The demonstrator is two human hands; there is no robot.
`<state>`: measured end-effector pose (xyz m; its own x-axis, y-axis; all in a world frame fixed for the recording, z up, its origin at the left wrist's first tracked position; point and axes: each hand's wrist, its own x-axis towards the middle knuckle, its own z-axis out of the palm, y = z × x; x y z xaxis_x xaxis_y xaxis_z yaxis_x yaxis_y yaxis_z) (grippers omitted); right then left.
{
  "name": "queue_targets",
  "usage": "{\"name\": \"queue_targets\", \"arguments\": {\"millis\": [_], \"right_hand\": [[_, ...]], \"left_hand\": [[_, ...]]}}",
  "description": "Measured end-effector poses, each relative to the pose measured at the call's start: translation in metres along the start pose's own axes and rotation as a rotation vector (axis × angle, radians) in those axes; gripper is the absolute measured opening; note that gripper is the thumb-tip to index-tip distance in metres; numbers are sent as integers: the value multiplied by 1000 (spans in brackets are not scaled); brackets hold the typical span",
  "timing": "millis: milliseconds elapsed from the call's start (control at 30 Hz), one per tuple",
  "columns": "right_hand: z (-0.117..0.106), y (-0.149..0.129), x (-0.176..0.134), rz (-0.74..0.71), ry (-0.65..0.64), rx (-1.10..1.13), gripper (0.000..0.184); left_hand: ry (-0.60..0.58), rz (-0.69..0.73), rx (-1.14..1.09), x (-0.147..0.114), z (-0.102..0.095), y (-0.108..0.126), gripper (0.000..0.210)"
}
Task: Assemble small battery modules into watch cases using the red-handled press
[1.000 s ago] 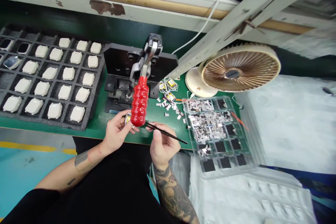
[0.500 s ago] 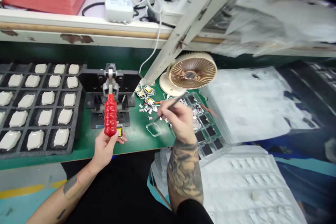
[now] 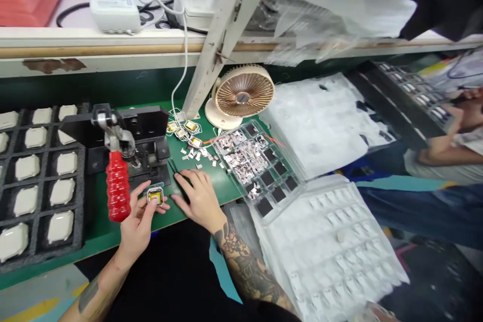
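My left hand point(image 3: 138, 224) holds a small square device casing point(image 3: 155, 197) between thumb and fingers. The casing has a pale rim and a yellow part inside. It is in front of a black press fixture point(image 3: 151, 153) with a red ribbed handle point(image 3: 118, 188). My right hand point(image 3: 199, 196) rests low over the green bench with its thumb and fingers apart. Dark slim tweezers point(image 3: 172, 166) lie at its fingertips, partly hidden by the hand.
At left is a black foam tray point(image 3: 39, 211) of pale square cases. Small white pieces point(image 3: 199, 155), wired yellow parts point(image 3: 191, 126) and a fan point(image 3: 245, 95) stand behind my right hand. A clear compartment tray point(image 3: 269, 191) is further right. A co-worker's arm point(image 3: 441, 146) shows at far right.
My right hand has come down leftward to the bench and loosened from the tweezers. The thin white square frame no longer shows on the bench. The view has shifted right.
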<state>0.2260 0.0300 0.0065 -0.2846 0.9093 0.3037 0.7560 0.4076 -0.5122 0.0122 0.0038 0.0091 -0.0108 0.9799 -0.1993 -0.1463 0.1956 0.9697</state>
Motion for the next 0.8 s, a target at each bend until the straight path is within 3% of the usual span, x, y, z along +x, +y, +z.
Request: {"name": "queue_targets", "arguments": {"millis": [67,167,267,367,467,800], "right_hand": [[-5,0,-12,-11,-45,-16,51],[-29,19,-19,54,113,-67,35],[-67,59,-19,251,237,-255,24],[-102,95,-13,405,90,-397,21],[-120,114,-1,403,-83,-394,21],[-127,135,22,283,-296,-184,16]], "left_hand": [[-24,0,21,0,-2,-1,54],[-25,14,67,0,-5,-2,53],[-22,29,117,1,-5,-3,51],[-33,33,151,2,-6,-5,51],[-37,41,163,1,-7,-6,50],[-51,68,154,1,-7,-9,49]]}}
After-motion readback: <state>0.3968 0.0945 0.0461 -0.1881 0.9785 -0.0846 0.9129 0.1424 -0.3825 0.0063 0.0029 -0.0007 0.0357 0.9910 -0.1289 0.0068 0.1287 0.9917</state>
